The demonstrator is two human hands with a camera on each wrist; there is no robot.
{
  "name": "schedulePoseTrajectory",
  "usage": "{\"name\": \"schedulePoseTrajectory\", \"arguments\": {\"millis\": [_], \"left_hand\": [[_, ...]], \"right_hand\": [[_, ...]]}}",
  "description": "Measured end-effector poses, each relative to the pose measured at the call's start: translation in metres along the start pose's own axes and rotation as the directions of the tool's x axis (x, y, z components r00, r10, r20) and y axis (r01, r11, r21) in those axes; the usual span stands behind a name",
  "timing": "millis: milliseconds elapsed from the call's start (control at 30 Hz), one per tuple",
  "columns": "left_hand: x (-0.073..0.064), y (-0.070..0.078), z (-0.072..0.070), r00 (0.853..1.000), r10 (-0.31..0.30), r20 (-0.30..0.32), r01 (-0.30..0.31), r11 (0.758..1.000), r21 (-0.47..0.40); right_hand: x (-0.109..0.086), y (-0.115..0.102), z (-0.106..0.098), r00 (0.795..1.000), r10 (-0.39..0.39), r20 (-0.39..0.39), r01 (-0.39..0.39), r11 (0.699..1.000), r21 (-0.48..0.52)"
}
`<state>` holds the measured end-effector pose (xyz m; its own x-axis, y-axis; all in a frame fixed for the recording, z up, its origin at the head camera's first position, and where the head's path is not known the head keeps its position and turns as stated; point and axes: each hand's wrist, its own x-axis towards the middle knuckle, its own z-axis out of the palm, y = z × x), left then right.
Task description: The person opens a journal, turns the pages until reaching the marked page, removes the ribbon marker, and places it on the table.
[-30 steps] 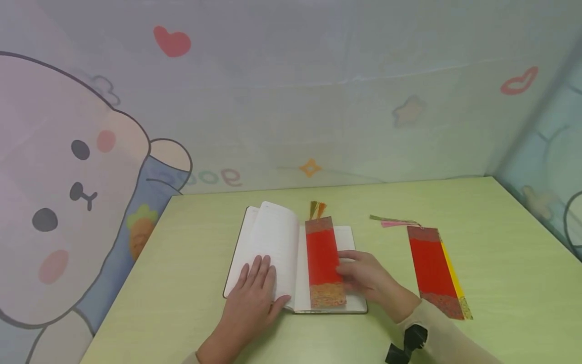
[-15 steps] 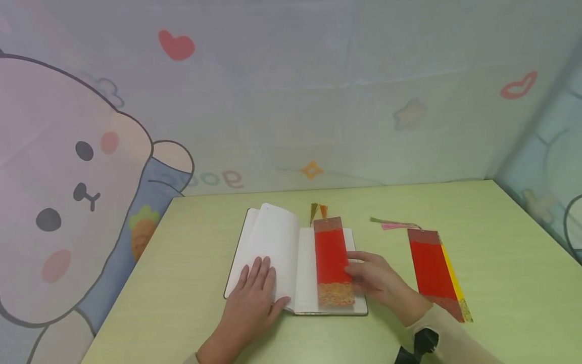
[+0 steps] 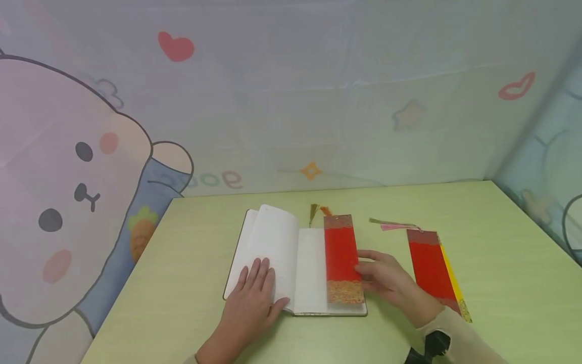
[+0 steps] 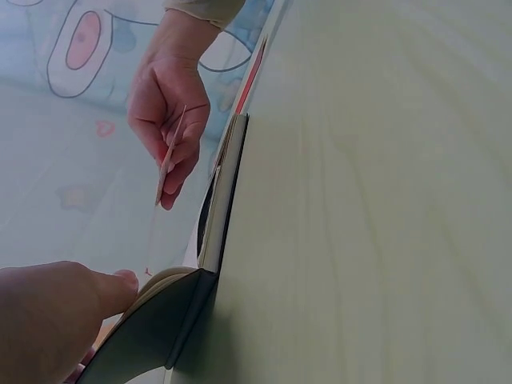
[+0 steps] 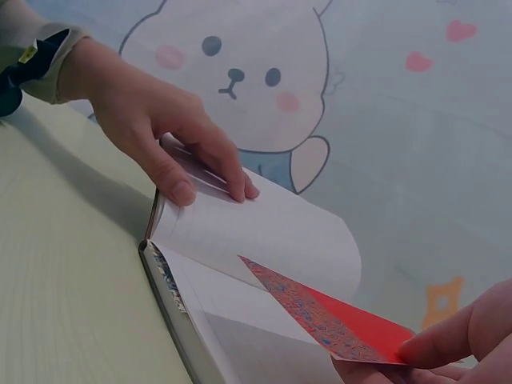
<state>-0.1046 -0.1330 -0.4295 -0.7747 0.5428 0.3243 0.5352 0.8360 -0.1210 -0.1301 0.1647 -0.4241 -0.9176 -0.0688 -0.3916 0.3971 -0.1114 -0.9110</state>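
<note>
An open notebook (image 3: pixel 311 273) with white pages lies on the table. My left hand (image 3: pixel 250 303) rests with straight fingers on its left page (image 3: pixel 273 242), keeping the leaves down. By its right edge, my right hand (image 3: pixel 386 278) pinches a red bookmark (image 3: pixel 341 253) that has patterned gold ends and a green and orange tassel (image 3: pixel 314 212). In the left wrist view the bookmark (image 4: pixel 170 156) is held raised above the notebook (image 4: pixel 222 192). The right wrist view shows it tilted over the right page (image 5: pixel 232 320), thumb on its red face.
Right of the notebook lie another red bookmark (image 3: pixel 432 263) and a yellow one (image 3: pixel 450 273) partly beneath it, with green and pink tassels (image 3: pixel 395 225). A printed cloth backdrop (image 3: pixel 291 101) hangs behind the table's far edge.
My right hand has carried the red bookmark rightward across the right page, toward the notebook's outer edge. My left hand has stayed on the left page.
</note>
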Motion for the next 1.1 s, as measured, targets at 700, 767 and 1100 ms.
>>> {"name": "schedulePoseTrajectory", "arguments": {"millis": [700,767,1100], "left_hand": [[-0.001,0.000,0.000,1.000,-0.014,-0.004,0.014,1.000,-0.015],[-0.001,0.000,0.000,1.000,-0.013,-0.008,0.013,1.000,-0.017],[-0.003,-0.001,0.002,0.999,-0.002,-0.038,0.002,1.000,-0.004]], "right_hand": [[-0.008,-0.009,-0.027,1.000,0.005,0.004,-0.005,1.000,0.003],[-0.009,-0.009,-0.030,1.000,0.004,0.005,-0.004,1.000,-0.001],[-0.012,-0.016,-0.045,1.000,0.001,-0.004,-0.001,1.000,0.004]]}}
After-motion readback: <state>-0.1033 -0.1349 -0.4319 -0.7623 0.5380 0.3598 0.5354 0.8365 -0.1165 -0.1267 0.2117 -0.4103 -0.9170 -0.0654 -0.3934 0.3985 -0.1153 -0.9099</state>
